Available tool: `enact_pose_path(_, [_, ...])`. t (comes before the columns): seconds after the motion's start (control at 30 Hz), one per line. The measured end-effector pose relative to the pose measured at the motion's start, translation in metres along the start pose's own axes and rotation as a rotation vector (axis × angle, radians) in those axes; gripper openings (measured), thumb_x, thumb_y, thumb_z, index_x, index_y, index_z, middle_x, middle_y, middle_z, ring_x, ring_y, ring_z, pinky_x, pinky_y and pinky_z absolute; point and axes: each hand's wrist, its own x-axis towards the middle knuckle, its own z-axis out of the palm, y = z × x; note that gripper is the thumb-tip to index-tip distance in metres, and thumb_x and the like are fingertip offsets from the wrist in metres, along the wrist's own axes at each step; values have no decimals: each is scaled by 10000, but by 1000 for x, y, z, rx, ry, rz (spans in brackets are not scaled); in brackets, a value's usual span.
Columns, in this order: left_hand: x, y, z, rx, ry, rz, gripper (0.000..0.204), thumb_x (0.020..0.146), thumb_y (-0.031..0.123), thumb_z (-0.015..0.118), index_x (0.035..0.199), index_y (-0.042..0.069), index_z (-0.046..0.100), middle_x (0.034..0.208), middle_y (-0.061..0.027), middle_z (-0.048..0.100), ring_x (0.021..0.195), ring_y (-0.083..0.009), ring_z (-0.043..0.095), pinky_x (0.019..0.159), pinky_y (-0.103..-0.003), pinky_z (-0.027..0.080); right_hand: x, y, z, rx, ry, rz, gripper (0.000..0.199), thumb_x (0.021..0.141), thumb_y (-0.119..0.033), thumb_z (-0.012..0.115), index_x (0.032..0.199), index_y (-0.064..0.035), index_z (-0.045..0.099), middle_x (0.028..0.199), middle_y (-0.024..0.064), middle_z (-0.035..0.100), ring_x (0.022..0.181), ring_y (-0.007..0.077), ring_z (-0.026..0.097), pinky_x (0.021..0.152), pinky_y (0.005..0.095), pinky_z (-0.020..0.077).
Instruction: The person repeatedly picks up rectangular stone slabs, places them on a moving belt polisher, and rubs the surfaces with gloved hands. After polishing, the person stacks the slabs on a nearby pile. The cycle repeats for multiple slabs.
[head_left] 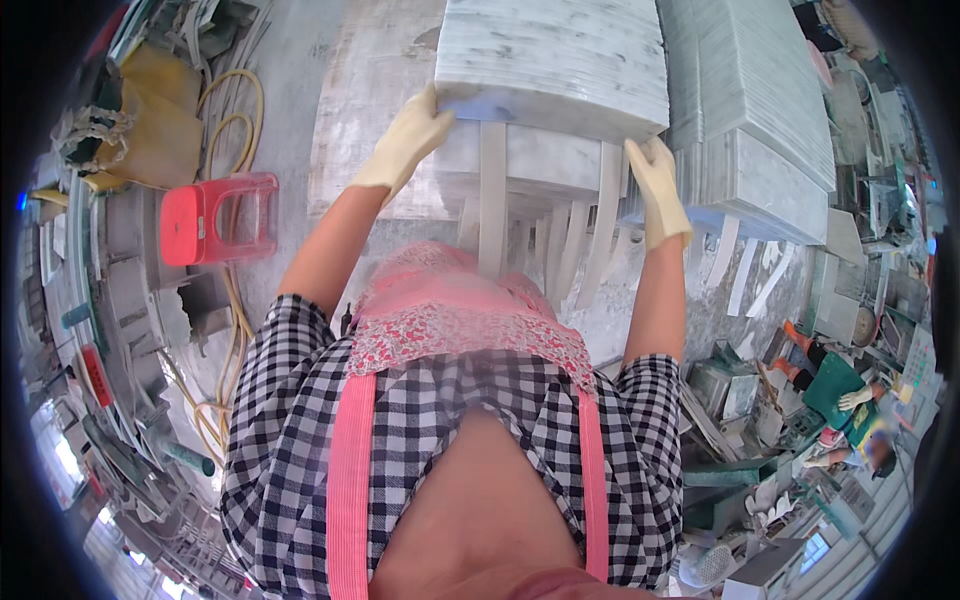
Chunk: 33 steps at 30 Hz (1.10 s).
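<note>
A stack of grey-and-white streaked stone slabs [550, 60] stands in front of me, its near edge facing my body. My left hand [412, 140], in a cream glove, is closed at the stack's near left corner. At the near right corner, my right hand [657, 188], gloved the same way, grips the edge with fingers bent. How far the fingertips reach under the slabs is hidden. A blue patch [480, 107] shows on the near edge beside my left hand. Below the stack sits a lower stone block [560, 155], with pale flat strips [493, 200] hanging down in front of it.
Another stack of slabs [750, 85] stands close on the right, with similar strips below. A red plastic stool [205, 222] is at left, near a yellow hose [240, 120]. Stone offcuts [130, 290] line the left side. Another person [845, 400] is at the far right.
</note>
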Motion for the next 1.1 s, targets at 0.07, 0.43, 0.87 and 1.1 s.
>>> enact_pose_path(0.07, [3,12,0,126,14,-176,454,887,225,479,1250,-13,611,1118,-264,669,1083,-360,637,930,-428,484,12,5,6,-241,42,90,408,843,-332,696,916,66,643,895,200,684,869,335,660,793,417,500])
enact_pose_path(0.43, [2,81,-38,469,283,50,402,904,284,479,1042,-30,691,996,-285,668,959,-430,648,865,-474,506,5,-63,-10,65,222,-7,425,840,-397,731,747,7,634,704,76,620,668,182,562,655,347,447])
enact_pose_path(0.87, [6,98,-64,476,494,217,388,931,371,574,1016,9,684,973,-244,676,913,-375,654,802,-450,503,-4,-128,-37,102,519,-211,318,888,-302,706,835,9,663,798,88,650,757,127,573,691,292,457])
enact_pose_path(1.1, [-22,26,-23,562,-84,-251,410,963,384,564,941,4,714,646,-95,653,539,-140,618,495,-297,468,-38,-41,-12,-426,176,138,460,885,-510,649,902,-54,707,887,164,714,845,343,675,747,438,509])
